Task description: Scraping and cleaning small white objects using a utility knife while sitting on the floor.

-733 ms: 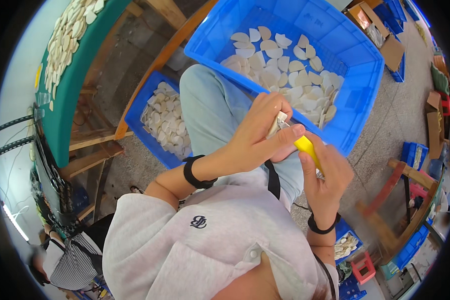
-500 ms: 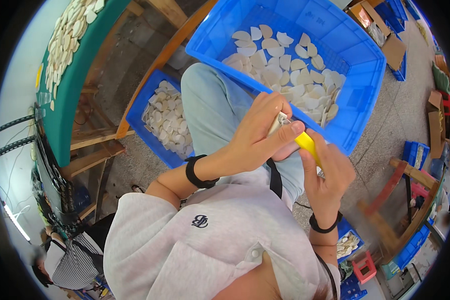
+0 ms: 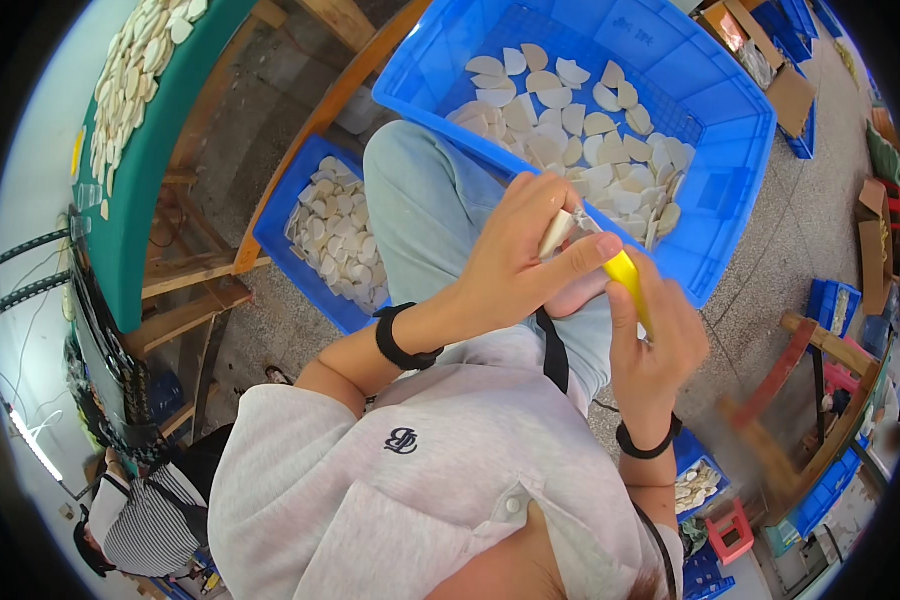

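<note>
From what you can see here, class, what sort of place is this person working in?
Probably a small workshop for hand-trimming parts. Blue plastic crates on the floor hold pale flat pieces; more lie on a green-topped bench. The left hand holds one piece, the right hand a yellow-handled tool.

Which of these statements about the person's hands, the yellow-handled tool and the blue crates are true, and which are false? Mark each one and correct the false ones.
1. The left hand holds a pale flat piece. True.
2. The right hand grips a red-handled tool. False: the tool's handle is yellow.
3. The large blue crate in front of the knees holds pale flat pieces. True.
4. The smaller blue crate beside the leg holds nothing. False: it also holds pale pieces.
5. Both wrists carry a black band. True: one on the left wrist, one on the right wrist.
6. The green table top is bare. False: pale pieces lie on it.
</note>
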`<action>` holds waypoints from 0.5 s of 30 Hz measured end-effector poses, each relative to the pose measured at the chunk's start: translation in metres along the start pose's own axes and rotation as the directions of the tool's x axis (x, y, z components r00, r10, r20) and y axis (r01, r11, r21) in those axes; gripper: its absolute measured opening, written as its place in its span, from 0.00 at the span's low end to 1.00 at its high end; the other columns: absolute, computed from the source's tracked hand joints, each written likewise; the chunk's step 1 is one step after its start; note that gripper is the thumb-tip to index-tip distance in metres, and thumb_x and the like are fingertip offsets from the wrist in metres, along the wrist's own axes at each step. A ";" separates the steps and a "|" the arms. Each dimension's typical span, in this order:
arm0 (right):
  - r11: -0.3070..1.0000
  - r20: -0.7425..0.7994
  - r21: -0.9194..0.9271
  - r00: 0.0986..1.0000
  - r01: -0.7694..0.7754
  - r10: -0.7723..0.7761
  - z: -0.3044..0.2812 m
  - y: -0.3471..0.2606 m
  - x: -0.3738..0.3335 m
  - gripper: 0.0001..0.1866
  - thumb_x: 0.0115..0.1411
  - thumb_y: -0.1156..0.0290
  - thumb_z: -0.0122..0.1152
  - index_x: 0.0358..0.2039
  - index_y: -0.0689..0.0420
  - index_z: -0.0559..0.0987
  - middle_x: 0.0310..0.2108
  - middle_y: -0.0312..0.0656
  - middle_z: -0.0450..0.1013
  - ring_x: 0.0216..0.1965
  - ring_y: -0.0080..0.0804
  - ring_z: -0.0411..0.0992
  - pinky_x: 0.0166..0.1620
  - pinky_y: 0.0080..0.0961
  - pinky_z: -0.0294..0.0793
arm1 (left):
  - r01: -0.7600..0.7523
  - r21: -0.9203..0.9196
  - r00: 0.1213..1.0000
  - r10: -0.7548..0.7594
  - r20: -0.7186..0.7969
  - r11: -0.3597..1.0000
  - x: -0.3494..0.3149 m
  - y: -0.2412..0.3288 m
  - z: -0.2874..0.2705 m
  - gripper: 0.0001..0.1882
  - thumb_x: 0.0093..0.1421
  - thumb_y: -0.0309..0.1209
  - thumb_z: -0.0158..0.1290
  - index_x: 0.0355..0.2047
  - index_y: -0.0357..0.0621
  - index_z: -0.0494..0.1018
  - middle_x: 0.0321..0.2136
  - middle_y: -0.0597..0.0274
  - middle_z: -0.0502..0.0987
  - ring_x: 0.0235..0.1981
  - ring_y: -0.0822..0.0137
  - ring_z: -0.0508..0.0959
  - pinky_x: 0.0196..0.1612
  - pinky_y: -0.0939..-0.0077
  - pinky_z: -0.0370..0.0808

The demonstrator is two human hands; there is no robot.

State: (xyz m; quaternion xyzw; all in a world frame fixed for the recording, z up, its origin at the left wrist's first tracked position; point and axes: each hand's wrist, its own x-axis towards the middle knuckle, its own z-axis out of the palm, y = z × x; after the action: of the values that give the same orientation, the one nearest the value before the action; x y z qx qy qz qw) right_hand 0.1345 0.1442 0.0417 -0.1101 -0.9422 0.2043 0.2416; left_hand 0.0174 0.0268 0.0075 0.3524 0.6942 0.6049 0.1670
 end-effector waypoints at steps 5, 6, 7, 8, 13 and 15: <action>0.988 0.033 0.152 0.999 -0.013 0.008 0.000 0.004 0.000 0.17 0.47 0.66 0.65 0.38 0.56 0.78 0.17 0.36 0.66 0.15 0.29 0.63 0.19 0.23 0.59 | -0.026 -0.078 0.998 0.021 -0.064 0.997 0.000 -0.001 0.004 0.18 0.54 0.44 0.54 0.26 0.41 0.63 0.23 0.62 0.61 0.29 0.64 0.59 0.34 0.74 0.58; 0.988 0.034 0.152 0.999 -0.013 0.008 0.000 0.004 0.000 0.17 0.47 0.66 0.65 0.38 0.56 0.78 0.17 0.36 0.66 0.15 0.29 0.63 0.19 0.23 0.59 | -0.025 -0.078 0.998 0.020 -0.063 0.997 0.000 0.000 0.004 0.18 0.54 0.44 0.54 0.26 0.41 0.63 0.23 0.62 0.61 0.29 0.64 0.59 0.34 0.74 0.58; 0.988 0.037 0.154 0.999 0.001 -0.006 0.001 0.005 0.000 0.17 0.46 0.66 0.65 0.38 0.56 0.78 0.17 0.36 0.65 0.15 0.29 0.63 0.19 0.23 0.59 | -0.020 -0.083 0.998 0.015 -0.063 0.996 0.000 0.000 0.004 0.19 0.54 0.44 0.53 0.26 0.41 0.63 0.24 0.62 0.61 0.29 0.64 0.59 0.34 0.74 0.58; 0.988 0.039 0.155 0.999 0.015 -0.021 0.001 0.005 0.000 0.17 0.46 0.66 0.65 0.38 0.56 0.78 0.17 0.35 0.65 0.15 0.29 0.63 0.19 0.23 0.59 | -0.016 -0.088 0.998 0.010 -0.063 0.996 0.000 0.000 0.004 0.19 0.55 0.44 0.53 0.26 0.41 0.62 0.24 0.62 0.62 0.29 0.64 0.59 0.34 0.73 0.58; 0.995 0.067 0.097 0.997 0.017 -0.023 -0.002 0.003 0.000 0.17 0.46 0.65 0.65 0.38 0.55 0.78 0.16 0.35 0.64 0.14 0.29 0.62 0.19 0.23 0.58 | -0.025 -0.074 0.999 0.021 -0.049 0.997 -0.001 -0.003 0.003 0.19 0.55 0.44 0.52 0.26 0.41 0.62 0.24 0.62 0.62 0.29 0.64 0.59 0.34 0.73 0.58; 0.996 0.067 0.090 0.997 0.022 -0.028 -0.002 0.003 0.000 0.17 0.46 0.65 0.65 0.38 0.55 0.78 0.16 0.35 0.63 0.14 0.29 0.62 0.18 0.23 0.58 | -0.040 -0.058 0.998 0.037 -0.043 0.998 -0.002 -0.004 0.002 0.18 0.55 0.44 0.52 0.26 0.41 0.62 0.24 0.62 0.61 0.29 0.64 0.59 0.34 0.74 0.58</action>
State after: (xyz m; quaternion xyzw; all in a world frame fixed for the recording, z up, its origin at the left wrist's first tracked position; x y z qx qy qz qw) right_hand 0.1357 0.1480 0.0424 -0.0803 -0.9413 0.2465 0.2164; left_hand 0.0190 0.0273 0.0029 0.3479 0.6725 0.6355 0.1512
